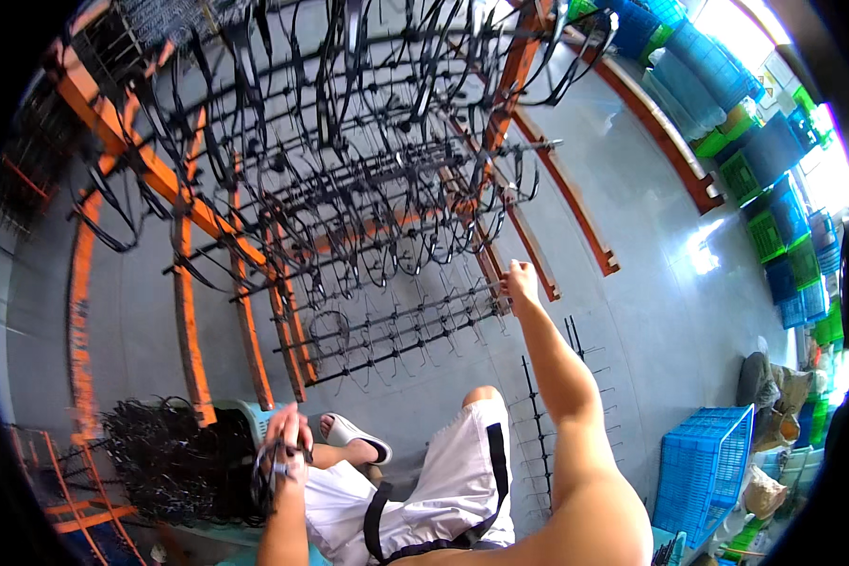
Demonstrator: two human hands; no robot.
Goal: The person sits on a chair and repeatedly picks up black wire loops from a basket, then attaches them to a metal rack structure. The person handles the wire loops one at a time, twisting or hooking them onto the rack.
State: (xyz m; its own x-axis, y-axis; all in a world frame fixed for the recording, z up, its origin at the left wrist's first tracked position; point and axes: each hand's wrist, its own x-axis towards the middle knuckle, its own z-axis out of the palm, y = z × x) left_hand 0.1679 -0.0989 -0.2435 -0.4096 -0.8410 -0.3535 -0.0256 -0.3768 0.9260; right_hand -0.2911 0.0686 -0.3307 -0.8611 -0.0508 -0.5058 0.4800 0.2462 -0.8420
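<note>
My left hand (291,441) is closed around a few thin black loop-shaped parts (264,483), beside a large pile of similar black parts (165,462) in a pale teal tub (255,420). My right arm reaches forward. At its end, my right hand (521,283) pinches the right end of a black rod with thin wire hooks (434,309), low on the orange rack (160,174). Above it, several rods carry many hanging black loops (368,179). A lower hooked rod (396,351) bears hardly any loops.
Orange rack legs (561,203) spread across the grey floor on both sides. More hooked rods (538,415) lie at the right of my knees. A blue crate (703,472) stands at lower right, with stacked blue and green crates (774,217) along the right wall.
</note>
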